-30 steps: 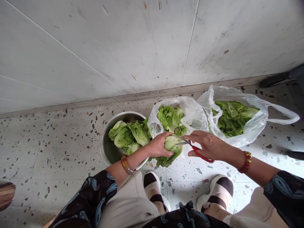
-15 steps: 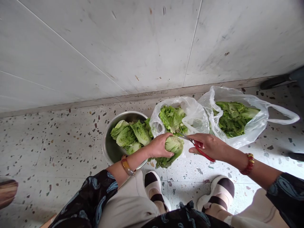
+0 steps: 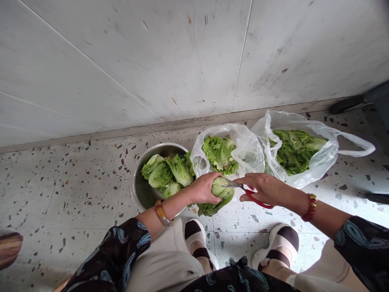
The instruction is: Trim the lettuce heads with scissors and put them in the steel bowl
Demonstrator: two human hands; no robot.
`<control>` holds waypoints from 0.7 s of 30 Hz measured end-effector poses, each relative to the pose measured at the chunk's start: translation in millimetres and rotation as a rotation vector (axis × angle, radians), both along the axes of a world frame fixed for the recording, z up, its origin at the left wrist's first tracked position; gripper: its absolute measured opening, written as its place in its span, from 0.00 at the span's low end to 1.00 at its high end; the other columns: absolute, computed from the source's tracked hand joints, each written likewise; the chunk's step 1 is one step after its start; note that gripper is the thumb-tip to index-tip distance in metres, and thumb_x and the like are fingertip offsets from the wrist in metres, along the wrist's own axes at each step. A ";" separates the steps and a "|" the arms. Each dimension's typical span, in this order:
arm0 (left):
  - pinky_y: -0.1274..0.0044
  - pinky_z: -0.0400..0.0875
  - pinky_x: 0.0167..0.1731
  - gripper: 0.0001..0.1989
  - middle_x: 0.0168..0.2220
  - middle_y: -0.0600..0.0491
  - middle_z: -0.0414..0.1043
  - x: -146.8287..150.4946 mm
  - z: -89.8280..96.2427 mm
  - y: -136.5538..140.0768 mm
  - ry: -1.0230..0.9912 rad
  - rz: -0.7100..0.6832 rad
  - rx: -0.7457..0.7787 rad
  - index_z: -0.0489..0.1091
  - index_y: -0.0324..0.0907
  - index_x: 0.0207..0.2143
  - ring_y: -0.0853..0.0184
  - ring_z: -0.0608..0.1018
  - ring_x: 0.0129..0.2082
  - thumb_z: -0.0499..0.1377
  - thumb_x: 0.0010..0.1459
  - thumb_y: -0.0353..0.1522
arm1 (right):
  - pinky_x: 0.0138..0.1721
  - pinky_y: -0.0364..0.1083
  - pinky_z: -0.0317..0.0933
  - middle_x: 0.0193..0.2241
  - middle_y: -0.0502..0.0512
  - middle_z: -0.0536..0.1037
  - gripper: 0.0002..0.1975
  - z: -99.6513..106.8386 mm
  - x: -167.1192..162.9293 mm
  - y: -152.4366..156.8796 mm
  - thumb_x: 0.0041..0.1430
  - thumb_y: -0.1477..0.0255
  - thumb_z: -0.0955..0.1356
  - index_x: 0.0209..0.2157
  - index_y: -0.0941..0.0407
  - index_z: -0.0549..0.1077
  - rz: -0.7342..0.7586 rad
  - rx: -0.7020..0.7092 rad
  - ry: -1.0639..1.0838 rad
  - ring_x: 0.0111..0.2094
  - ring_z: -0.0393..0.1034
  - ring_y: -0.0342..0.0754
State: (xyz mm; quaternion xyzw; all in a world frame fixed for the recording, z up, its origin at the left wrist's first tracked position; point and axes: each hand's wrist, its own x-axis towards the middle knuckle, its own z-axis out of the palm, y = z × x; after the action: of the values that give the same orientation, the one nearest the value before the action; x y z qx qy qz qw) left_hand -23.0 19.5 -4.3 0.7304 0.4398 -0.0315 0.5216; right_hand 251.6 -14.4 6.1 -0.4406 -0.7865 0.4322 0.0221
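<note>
Floor was speckled terrazzo. Left hand: fingers gripped a lettuce head. Right hand: fingers held red-handled scissors, blades at the head's pale end. Beyond, a metal basin and plastic bags held more lettuce; wall behind.

Single view from a camera worn on the person's head, facing forward and steeply down. The wall fills the upper part of the field, its foot rising from left to right; the speckled floor lies below. The left hand and right hand appear at close range, below and right of centre. The sleeves enter at lower left and lower right, nearer the lens; the shoes show from overhead between them.
</note>
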 end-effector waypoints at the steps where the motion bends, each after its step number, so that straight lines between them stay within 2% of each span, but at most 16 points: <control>1: 0.60 0.71 0.58 0.38 0.54 0.45 0.76 0.3 -0.2 -0.5 -0.002 0.006 0.000 0.70 0.42 0.56 0.50 0.78 0.54 0.72 0.39 0.33 | 0.37 0.47 0.66 0.34 0.56 0.82 0.24 -1.0 0.2 -1.3 0.66 0.53 0.72 0.57 0.51 0.79 -0.006 0.005 -0.005 0.34 0.76 0.51; 9: 0.63 0.70 0.60 0.41 0.55 0.47 0.76 2.9 -1.9 -1.1 -0.007 0.017 -0.016 0.70 0.43 0.57 0.52 0.77 0.54 0.74 0.37 0.34 | 0.31 0.44 0.59 0.25 0.53 0.80 0.18 -1.8 1.1 -11.1 0.69 0.54 0.70 0.47 0.52 0.83 -0.033 0.042 -0.038 0.27 0.73 0.47; 11: 0.63 0.70 0.59 0.41 0.54 0.47 0.76 2.8 -1.1 -0.8 0.004 0.009 -0.027 0.70 0.43 0.57 0.52 0.77 0.53 0.74 0.37 0.35 | 0.32 0.44 0.60 0.28 0.53 0.81 0.18 -0.8 3.3 -11.4 0.67 0.55 0.71 0.50 0.52 0.82 -0.031 0.023 -0.044 0.29 0.74 0.48; 16: 0.64 0.73 0.54 0.38 0.51 0.47 0.76 2.9 -0.3 -1.7 -0.002 -0.014 -0.039 0.72 0.42 0.55 0.53 0.78 0.50 0.74 0.38 0.36 | 0.40 0.49 0.69 0.40 0.60 0.82 0.26 -1.8 6.9 -9.2 0.65 0.54 0.73 0.58 0.53 0.78 -0.042 0.049 0.036 0.38 0.78 0.53; 21: 0.65 0.72 0.55 0.36 0.49 0.49 0.77 6.7 0.3 -3.3 -0.063 -0.054 -0.047 0.73 0.44 0.53 0.54 0.79 0.50 0.74 0.38 0.35 | 0.44 0.49 0.69 0.41 0.61 0.82 0.27 -5.4 0.9 -3.5 0.67 0.52 0.71 0.60 0.52 0.77 -0.005 0.096 0.129 0.41 0.78 0.53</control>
State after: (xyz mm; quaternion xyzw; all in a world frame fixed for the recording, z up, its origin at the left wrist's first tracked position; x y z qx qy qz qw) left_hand -16.3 16.2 -4.0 0.7303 0.4023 -0.0328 0.5512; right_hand 252.5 -17.8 0.7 -0.4121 -0.8022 0.4214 0.0951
